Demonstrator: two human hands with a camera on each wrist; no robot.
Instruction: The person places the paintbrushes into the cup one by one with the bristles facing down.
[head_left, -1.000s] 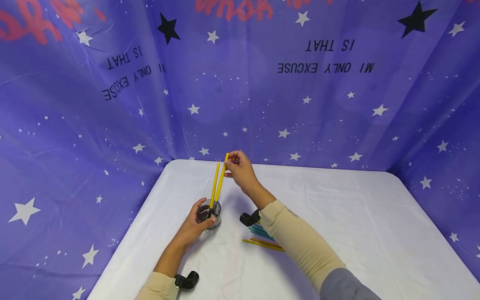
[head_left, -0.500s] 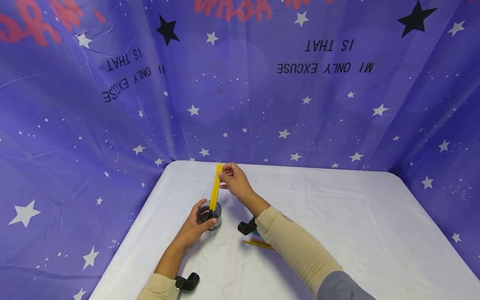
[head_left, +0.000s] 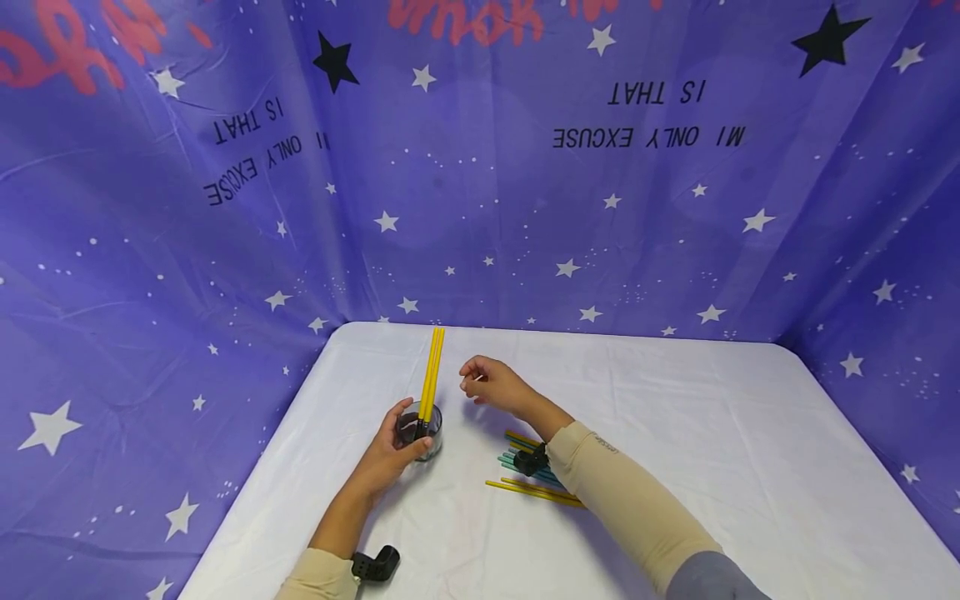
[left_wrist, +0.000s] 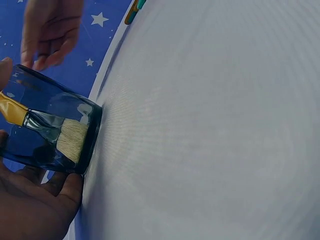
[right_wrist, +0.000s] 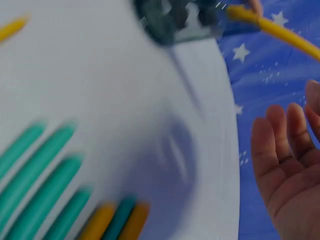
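Observation:
My left hand (head_left: 386, 454) grips a clear dark-tinted glass (head_left: 434, 447) standing on the white table. Two paintbrushes (head_left: 431, 371) with yellow handles lean upright in it, close together. In the left wrist view, pale bristles (left_wrist: 71, 141) rest near the glass's base, below a silvery ferrule. My right hand (head_left: 498, 387) hovers to the right of the glass, apart from the brushes. Nothing is between its loosely bent fingers (right_wrist: 264, 145). Below the right wrist lie several teal sticks (right_wrist: 42, 182) and yellow sticks (head_left: 528, 491), like brush handles; the forearm hides their far ends.
The white-covered table (head_left: 690, 433) extends to the right of the sticks. A purple curtain (head_left: 525, 208) with stars and lettering hangs around the table's back and sides. Black wrist cameras (head_left: 377, 564) sit on both wrists.
My right hand lowered the second yellow paintbrush into the glass beside the first, let go, and moved down and right. The left hand kept its grip on the glass.

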